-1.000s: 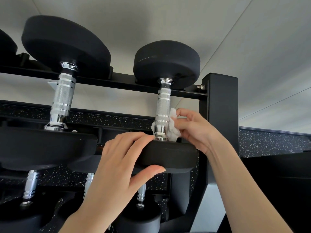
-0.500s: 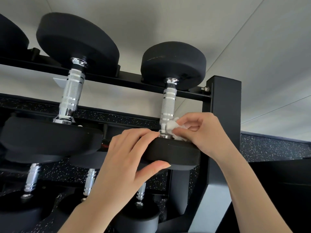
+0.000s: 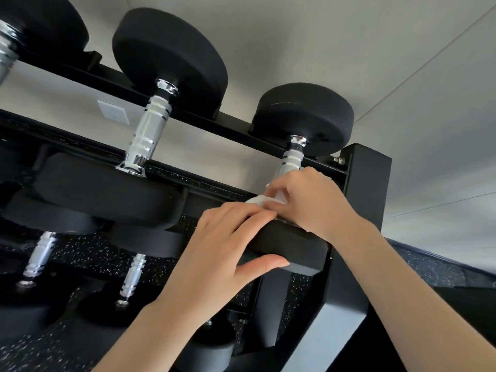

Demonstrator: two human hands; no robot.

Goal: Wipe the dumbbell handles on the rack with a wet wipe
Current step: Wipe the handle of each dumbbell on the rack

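The rightmost dumbbell on the top rail has a chrome handle (image 3: 292, 159) and black round heads. My right hand (image 3: 311, 202) curls round the lower part of that handle, pinching a white wet wipe (image 3: 257, 199) against it. Only a little of the wipe shows between my fingers. My left hand (image 3: 222, 253) grips the near head (image 3: 290, 245) of the same dumbbell, fingers on top and thumb below. A larger dumbbell with a chrome handle (image 3: 146, 132) lies to the left on the same rail.
The black rack upright (image 3: 367, 189) stands just right of my right hand. More dumbbells (image 3: 40, 261) lie on the lower tier over speckled black flooring. A white wall plate (image 3: 112, 112) sits on the wall behind, and a further dumbbell handle (image 3: 6, 53) shows at the far left.
My right hand with the wipe has closed further round the lower handle and now hides it. My left hand keeps its grip on the near head. The view has tilted and shifted left.
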